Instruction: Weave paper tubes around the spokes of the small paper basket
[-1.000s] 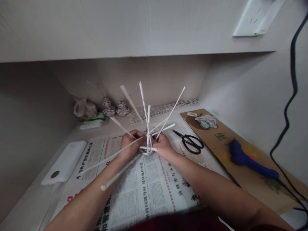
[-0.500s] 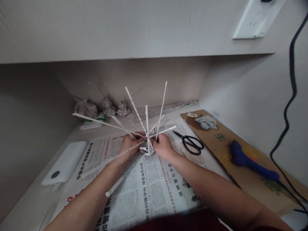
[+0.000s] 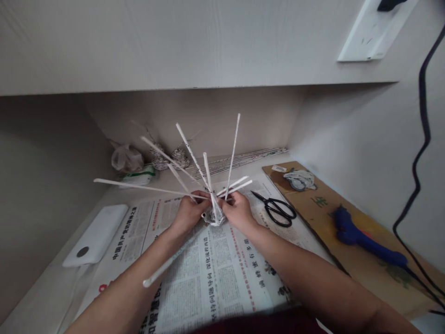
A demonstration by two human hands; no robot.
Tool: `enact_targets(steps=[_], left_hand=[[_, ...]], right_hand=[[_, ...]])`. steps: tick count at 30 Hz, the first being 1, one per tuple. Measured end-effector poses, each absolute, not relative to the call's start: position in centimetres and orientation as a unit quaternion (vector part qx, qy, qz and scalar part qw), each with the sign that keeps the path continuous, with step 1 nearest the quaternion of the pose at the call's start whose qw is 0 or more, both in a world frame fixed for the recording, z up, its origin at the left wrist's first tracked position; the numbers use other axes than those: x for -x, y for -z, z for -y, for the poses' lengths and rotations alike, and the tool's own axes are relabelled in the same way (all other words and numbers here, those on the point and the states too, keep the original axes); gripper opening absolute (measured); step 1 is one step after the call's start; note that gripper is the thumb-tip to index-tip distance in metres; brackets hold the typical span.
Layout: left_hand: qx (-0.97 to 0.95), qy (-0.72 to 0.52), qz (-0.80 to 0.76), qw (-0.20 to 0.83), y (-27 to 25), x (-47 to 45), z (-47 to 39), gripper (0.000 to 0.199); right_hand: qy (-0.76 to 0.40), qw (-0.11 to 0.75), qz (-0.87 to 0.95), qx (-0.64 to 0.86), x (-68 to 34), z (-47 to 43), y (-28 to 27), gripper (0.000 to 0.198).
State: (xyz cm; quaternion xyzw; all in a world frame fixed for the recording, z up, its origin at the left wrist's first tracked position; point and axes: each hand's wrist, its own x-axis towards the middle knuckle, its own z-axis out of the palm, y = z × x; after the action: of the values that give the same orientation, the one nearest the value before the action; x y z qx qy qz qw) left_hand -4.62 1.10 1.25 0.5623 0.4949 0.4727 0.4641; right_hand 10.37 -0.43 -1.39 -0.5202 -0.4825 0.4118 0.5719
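A small piece woven from rolled-paper tubes is between my two hands, low over the newspaper. Several white paper tubes fan out from it, upward and to both sides; one slants down across my left forearm. My left hand is closed on the left side of the weave, fingertips partly hidden behind the tubes. On the opposite side my right hand pinches the weave's rim, close to an upright tube. Black-handled scissors lie just right of my right hand.
At right, a cardboard sheet bears a blue glue gun and a crumpled wad. A white power bank lies left. Woven balls, a plastic bag and thin paper sticks sit along the back, under an overhanging panel.
One paper tube that lay across my left wrist has swung round, and the tubes at the left and back have shifted. Both hands stay on the weave. The view has tilted slightly.
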Motion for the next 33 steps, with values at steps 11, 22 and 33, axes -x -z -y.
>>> enact_targets(steps=[11, 22, 33], left_hand=[[-0.555, -0.449, -0.482, 0.508, -1.1, 4.4, -1.1, 0.033], [-0.541, -0.508, -0.474, 0.474, 0.1, 3.4, -0.9, 0.025], [-0.572, -0.506, -0.502, 0.407, 0.4, 3.5, -1.2, 0.022]], right_hand=[[-0.352, 0.549, 0.537, 0.535, -11.2, 0.4, 1.3, 0.022], [-0.36, 0.575, 0.45, 0.581, -10.9, 0.1, 0.6, 0.023], [-0.434, 0.599, 0.402, 0.539, -10.6, 0.5, 0.0, 0.026]])
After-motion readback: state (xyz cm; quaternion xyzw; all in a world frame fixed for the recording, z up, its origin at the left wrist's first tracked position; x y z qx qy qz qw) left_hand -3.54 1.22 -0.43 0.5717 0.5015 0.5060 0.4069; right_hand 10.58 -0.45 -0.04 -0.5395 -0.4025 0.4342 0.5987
